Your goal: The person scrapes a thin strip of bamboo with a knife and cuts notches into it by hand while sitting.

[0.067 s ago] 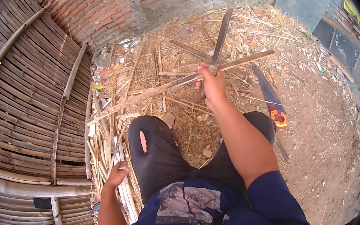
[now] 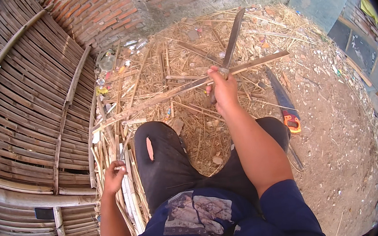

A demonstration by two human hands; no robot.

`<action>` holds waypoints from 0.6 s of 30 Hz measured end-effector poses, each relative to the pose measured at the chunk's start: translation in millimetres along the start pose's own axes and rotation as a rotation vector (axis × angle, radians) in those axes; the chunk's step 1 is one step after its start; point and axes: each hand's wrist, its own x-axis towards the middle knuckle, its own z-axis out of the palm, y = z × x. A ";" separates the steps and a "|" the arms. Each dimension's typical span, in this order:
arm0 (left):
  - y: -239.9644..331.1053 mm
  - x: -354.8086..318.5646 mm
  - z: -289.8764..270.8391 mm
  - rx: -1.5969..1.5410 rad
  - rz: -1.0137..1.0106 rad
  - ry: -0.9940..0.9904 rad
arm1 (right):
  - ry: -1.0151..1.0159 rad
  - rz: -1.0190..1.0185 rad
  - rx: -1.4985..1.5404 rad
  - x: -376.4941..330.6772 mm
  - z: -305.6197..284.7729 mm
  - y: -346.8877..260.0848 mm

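Observation:
My right hand (image 2: pixel 224 88) is closed round the handle of a machete (image 2: pixel 234 36), whose dark blade points up and away. A long bamboo slat (image 2: pixel 163 96) runs crosswise at the same hand; I cannot tell whether the fingers grip it too. At the left, beside my knee, my left hand (image 2: pixel 115 175) has its fingers curled together over a pile of split bamboo strips (image 2: pixel 131 194). A thin greyish strip (image 2: pixel 122 152) reaches up from those fingers, but what exactly they pinch is not clear.
A handsaw (image 2: pixel 280 93) with an orange and dark handle lies on the dirt right of my knee. Straw and loose sticks (image 2: pixel 191 52) cover the ground ahead. A bamboo slat wall (image 2: pixel 25 113) stands close on the left, a brick wall (image 2: pixel 107 11) at the back.
My left hand has shifted up and slightly left along the bamboo pile, its fingers drawing together. The right hand, machete and long slat are nearly still.

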 end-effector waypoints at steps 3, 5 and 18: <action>110.8 4.6 38.6 0.392 0.520 0.309 | 0.006 -0.027 -0.021 1.0 0.3 -3.3; 172.3 14.8 72.7 0.606 0.874 0.377 | 0.009 -0.033 -0.030 1.4 1.2 -3.2; 234.8 146.2 203.0 0.827 0.698 0.024 | -0.090 -0.096 -0.138 14.3 13.8 -16.1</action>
